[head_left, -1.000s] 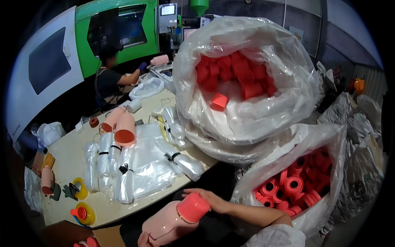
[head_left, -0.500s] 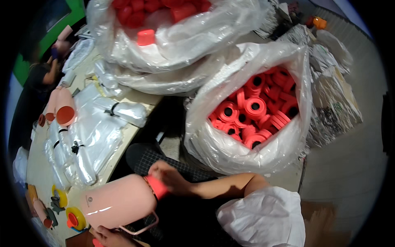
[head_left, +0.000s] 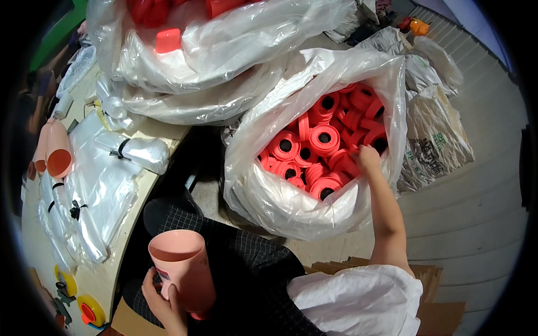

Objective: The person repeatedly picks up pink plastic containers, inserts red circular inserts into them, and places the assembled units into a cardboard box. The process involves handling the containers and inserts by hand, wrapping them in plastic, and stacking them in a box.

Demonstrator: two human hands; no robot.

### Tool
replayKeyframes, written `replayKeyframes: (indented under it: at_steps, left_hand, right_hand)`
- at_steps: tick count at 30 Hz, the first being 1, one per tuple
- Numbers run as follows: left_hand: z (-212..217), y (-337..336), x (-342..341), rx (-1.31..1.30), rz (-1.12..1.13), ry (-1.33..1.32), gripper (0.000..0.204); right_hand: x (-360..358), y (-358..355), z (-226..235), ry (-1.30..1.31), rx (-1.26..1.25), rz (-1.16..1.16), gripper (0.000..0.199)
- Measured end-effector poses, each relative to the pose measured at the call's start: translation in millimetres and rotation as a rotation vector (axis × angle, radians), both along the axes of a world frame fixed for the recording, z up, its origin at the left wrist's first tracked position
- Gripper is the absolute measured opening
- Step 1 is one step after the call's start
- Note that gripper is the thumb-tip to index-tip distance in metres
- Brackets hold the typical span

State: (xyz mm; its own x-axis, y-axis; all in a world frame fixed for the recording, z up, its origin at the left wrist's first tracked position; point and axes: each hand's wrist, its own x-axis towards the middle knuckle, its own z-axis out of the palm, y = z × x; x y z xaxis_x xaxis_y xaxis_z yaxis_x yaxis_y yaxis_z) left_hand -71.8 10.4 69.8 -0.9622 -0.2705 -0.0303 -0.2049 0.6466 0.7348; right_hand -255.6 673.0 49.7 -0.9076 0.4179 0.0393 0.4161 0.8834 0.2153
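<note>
Left hand point(head_left: 159, 297) low at the lap, fingers wrapped round the lower part of a pink cup point(head_left: 182, 269), open mouth up and tilted slightly toward the table. Right hand point(head_left: 367, 158) stretched out to the right, down inside a big clear plastic bag point(head_left: 269, 185) on the floor, fingertips among the red caps point(head_left: 325, 140) near the bag's far wall; cannot tell whether closed on one, since the fingers are partly buried in the pile. Caps round, red-orange, many with a dark hole in the middle, heaped loosely and filling the bag. Another large clear bag point(head_left: 224, 50) of red parts up on the table's end, above the first. More stacked pink cups point(head_left: 56, 151) lying on their sides at the far left of the table point(head_left: 112, 274), beside bundles of clear plastic bags point(head_left: 101, 190) tied with black bands. Yellow tape rolls point(head_left: 89, 311) at the table's near corner. Printed white sacks point(head_left: 437, 145) on the floor just right of the open bag. Another person's arm point(head_left: 39, 106) dimly in view at the far left edge.
</note>
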Motion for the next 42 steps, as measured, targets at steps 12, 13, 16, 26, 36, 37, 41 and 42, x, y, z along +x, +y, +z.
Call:
replayKeyframes:
  at_steps: [12,13,16,26,36,37,41,42]
  left_hand:
    - [-37,-17,28,0.509,0.061,0.096,0.042]
    - [-37,-19,30,0.499,0.024,0.129,0.038]
    - [-45,-20,38,0.507,-0.017,0.158,0.036]
    - [-42,-22,64,0.675,0.131,0.128,0.033]
    - [-27,2,73,0.576,0.166,0.132,0.040]
    - [-26,4,74,0.550,0.144,0.147,0.041]
    - [-22,14,82,0.441,0.060,0.133,0.043]
    - [-21,16,81,0.411,0.051,0.119,0.044]
  right_hand:
    - [-36,-287,70,0.271,-0.837,0.769,0.046]
    - [-30,-321,72,0.247,-1.097,0.818,0.047]
    - [-7,-420,49,0.196,-1.054,1.346,0.057]
    - [25,-474,8,-0.177,-1.283,1.641,0.060]
    - [16,-484,39,-0.367,-1.262,1.512,0.055]
    - [2,-485,43,-0.420,-1.269,1.508,0.058]
    - [-71,-531,58,-0.537,-1.643,1.281,0.063]
    - [-74,-542,64,-0.652,-1.651,1.217,0.063]
